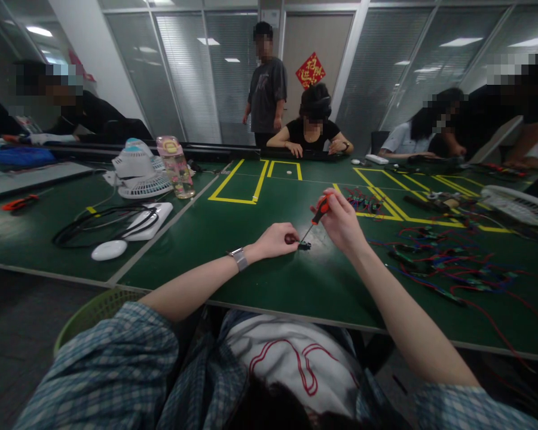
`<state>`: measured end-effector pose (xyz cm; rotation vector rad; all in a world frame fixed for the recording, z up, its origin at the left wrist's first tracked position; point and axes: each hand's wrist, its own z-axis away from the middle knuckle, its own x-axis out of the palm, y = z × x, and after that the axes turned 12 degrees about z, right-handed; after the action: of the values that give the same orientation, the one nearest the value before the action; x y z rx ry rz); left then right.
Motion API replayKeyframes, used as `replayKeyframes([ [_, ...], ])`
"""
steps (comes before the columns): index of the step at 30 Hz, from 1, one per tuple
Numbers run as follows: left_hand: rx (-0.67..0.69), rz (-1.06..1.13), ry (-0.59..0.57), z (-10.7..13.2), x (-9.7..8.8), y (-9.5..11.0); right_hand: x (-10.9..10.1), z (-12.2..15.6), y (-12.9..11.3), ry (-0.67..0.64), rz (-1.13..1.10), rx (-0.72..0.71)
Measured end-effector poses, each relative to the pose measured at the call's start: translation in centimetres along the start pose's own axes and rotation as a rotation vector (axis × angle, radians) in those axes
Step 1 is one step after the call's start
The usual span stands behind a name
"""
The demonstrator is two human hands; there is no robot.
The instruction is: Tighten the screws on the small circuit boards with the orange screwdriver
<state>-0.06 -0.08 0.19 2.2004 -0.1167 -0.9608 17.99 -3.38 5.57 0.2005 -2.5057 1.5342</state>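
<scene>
My right hand (pixel 338 220) is closed around the red-and-black handle of a screwdriver (pixel 321 210). Its thin shaft slants down to the left, and the tip meets or nearly meets a small green circuit board (pixel 305 245) on the green tabletop. From the left, my left hand (pixel 278 240) pinches the near end of that board, fingers curled and thumb low. What the left fingertips cover cannot be made out. On the left wrist sits a watch with a grey band (pixel 238 258).
Several wired boards (pixel 421 263) with red and blue leads spread at right, and a smaller bunch (pixel 363 202) lies behind. At left stand a white fan (pixel 141 170), a bottle (pixel 176 167), coiled black cable (pixel 103 224) and a white case (pixel 109 250). Other people sit across the table.
</scene>
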Motion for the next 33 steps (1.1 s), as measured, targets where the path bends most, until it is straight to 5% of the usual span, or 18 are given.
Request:
replayKeyframes([
  [33, -0.019, 0.009, -0.008, -0.01, -0.06, 0.39, 0.45, 0.4, 0.06, -0.092, 0.113, -0.058],
])
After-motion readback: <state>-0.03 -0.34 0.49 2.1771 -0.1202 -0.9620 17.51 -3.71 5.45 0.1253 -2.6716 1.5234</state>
